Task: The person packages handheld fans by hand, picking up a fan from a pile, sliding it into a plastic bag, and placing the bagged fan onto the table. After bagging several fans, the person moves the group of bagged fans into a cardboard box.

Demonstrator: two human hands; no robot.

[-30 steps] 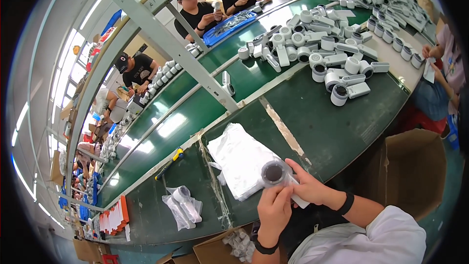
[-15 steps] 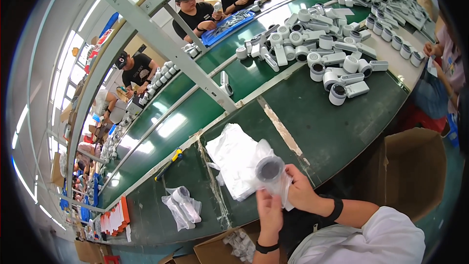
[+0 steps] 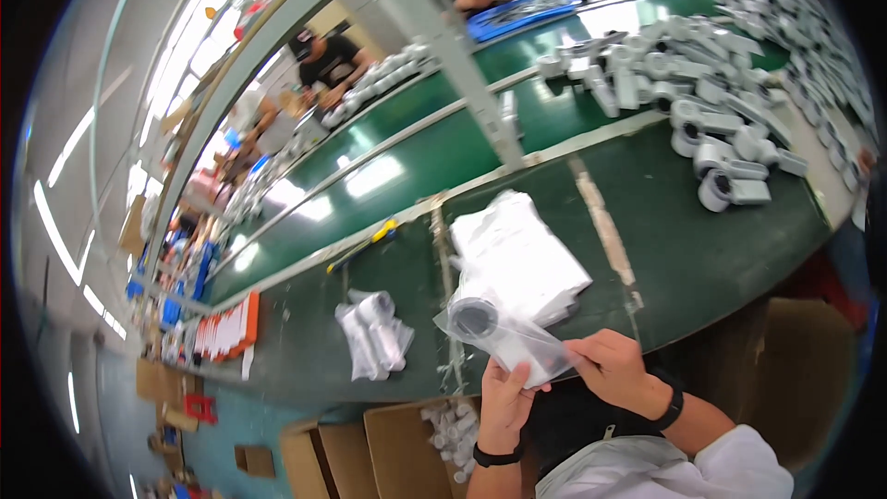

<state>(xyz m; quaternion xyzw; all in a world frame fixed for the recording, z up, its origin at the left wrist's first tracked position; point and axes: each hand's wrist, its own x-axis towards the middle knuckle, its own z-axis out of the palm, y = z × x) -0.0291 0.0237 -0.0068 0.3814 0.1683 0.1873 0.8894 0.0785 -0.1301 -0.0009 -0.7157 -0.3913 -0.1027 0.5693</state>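
Note:
Both my hands hold a clear plastic bag (image 3: 504, 337) with a grey cylindrical part (image 3: 473, 318) inside it, just above the near edge of the green table (image 3: 721, 249). My left hand (image 3: 504, 397) grips the bag from below. My right hand (image 3: 610, 365) pinches its right end. Right behind the bag lies a stack of empty clear bags (image 3: 517, 254). To the left, a bagged pair of white parts (image 3: 372, 333) rests on the table.
A heap of grey-white cylindrical parts (image 3: 711, 120) covers the table's far right. Cardboard boxes (image 3: 407, 448) with bagged parts stand below the near edge, another box (image 3: 804, 379) at right. A metal frame post (image 3: 443, 46) crosses overhead. Other people (image 3: 328, 60) work across the belts.
The bag with the grey part has come lower and tilted flatter, and my right hand has slid to its right end. The view has shifted and zoomed toward the table.

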